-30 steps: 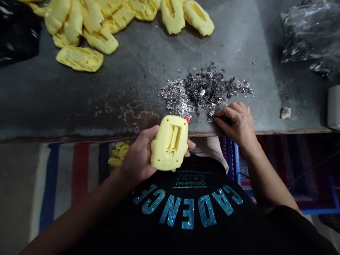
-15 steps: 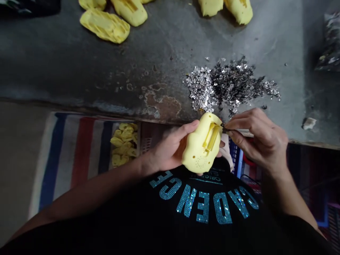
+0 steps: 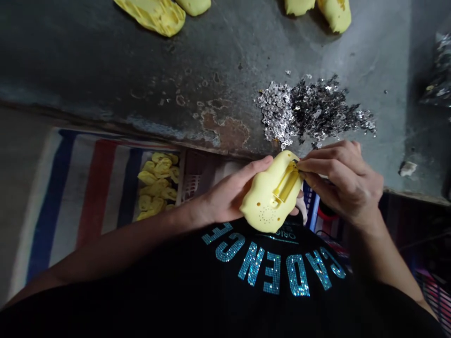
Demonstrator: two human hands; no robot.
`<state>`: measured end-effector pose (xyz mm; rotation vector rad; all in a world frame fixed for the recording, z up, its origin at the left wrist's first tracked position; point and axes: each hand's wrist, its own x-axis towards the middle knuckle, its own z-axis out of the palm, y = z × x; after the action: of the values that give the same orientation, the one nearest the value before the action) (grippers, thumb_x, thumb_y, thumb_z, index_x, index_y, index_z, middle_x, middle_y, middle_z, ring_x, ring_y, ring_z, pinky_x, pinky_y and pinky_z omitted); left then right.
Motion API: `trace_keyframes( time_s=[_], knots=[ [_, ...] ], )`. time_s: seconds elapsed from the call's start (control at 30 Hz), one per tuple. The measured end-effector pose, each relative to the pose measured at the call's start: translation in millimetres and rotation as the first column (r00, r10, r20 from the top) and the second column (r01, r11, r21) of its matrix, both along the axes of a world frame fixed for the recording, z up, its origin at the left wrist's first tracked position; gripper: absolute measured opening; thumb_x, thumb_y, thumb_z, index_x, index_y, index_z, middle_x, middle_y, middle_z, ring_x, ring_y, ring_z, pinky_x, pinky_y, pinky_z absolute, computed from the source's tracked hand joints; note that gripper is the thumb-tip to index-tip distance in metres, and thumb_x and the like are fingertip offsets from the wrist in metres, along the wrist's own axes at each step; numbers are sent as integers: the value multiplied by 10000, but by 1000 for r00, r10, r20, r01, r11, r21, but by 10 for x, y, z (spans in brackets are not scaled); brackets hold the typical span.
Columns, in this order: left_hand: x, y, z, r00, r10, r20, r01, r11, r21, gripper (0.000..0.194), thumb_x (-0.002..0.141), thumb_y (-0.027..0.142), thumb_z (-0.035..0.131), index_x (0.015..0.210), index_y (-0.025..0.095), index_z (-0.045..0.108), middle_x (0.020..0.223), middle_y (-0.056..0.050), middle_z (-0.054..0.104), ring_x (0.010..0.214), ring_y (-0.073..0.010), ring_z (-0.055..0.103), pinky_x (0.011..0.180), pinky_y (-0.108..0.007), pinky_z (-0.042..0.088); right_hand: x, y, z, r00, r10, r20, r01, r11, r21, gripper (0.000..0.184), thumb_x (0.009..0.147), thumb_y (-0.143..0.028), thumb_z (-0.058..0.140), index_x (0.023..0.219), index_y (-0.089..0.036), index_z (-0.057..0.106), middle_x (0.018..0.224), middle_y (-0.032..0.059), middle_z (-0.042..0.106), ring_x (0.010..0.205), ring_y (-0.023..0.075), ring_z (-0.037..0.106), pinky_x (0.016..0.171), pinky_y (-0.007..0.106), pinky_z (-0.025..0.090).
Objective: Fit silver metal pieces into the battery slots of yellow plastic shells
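Yellow moulded plastic housing (image 3: 262, 209) sits in the left hand (image 3: 229, 192), which is curled firmly around it from beneath, holding it just off the edge of the steel-topped bench (image 3: 105, 61). I read the right hand (image 3: 343, 180) as closed to a tight pinch at the upper end of the housing's long recess (image 3: 286, 184); whatever it pinches is too small to tell. I judge the housing light, stiff and hollow, though its smooth skin may slip. The thin recess walls look the most fragile part, so I would take hold on the rounded body. Loose silver metal pieces (image 3: 310, 110) lie heaped on the bench just beyond the right hand, and more yellow shells (image 3: 155, 185) lie below the bench edge.
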<state>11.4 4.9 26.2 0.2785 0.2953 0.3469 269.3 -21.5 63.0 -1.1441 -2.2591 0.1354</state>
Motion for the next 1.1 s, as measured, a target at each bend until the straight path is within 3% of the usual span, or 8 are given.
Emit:
trace_keyframes(
  time_s=[0.23,0.37,0.57,0.77,0.87,0.97,1.1],
  knots=[
    [26,-35,1,1000,6,-18,-6,1000,-5,538,1142,637,696,1294,132,801,1176,-150,927,991,-265,899,944,-357,710,-3,-49,77,997,14,76,-18,999,49,348,1121,-198,758,1403,-399,720,1198,4,903,961,253,799,876,470,514],
    [31,-56,-4,999,24,-33,-24,1000,4,591,1152,642,670,1421,122,750,1191,-153,920,1040,-287,894,986,-391,711,-8,-90,72,994,13,107,-17,999,44,377,1128,-196,740,1441,-406,722,1214,16,912,954,263,808,860,472,515],
    [30,-74,-18,1000,20,-2,-20,1000,-4,681,1155,647,652,1557,98,688,1195,-180,918,1038,-304,903,1027,-417,696,-28,-172,-10,998,-43,-56,44,999,28,410,1115,-154,754,1461,-373,735,1236,46,911,986,270,824,871,477,573],
    [28,-72,40,998,69,12,-69,997,17,720,1188,575,623,1774,180,484,1167,-134,922,1004,-323,916,941,-427,713,-68,-257,-96,994,-99,-44,102,992,68,404,1105,-174,768,1435,-407,760,1242,47,913,993,296,823,870,505,568],
    [18,-76,49,997,83,-2,-82,996,31,705,1181,580,639,1740,162,540,1172,-144,919,997,-325,910,967,-450,718,-101,-275,-78,992,-93,-84,98,994,56,409,1093,-141,779,1417,-391,778,1234,50,910,1011,290,830,873,492,592],
    [24,-94,24,994,98,-46,-94,992,85,693,1146,605,705,1662,148,638,1212,-154,911,1025,-331,896,968,-452,718,-116,-199,-3,976,-130,-178,121,991,-57,303,1106,-186,788,1343,-372,816,1218,52,898,1043,279,845,894,470,660],
    [72,-162,20,912,338,-233,-271,922,276,748,1028,563,906,1666,242,681,1209,-81,903,1014,-259,855,907,-339,684,-71,18,101,981,-59,-182,3,956,-295,219,1130,-386,800,1339,-328,820,1158,66,872,985,258,838,848,410,706]
  ],
)
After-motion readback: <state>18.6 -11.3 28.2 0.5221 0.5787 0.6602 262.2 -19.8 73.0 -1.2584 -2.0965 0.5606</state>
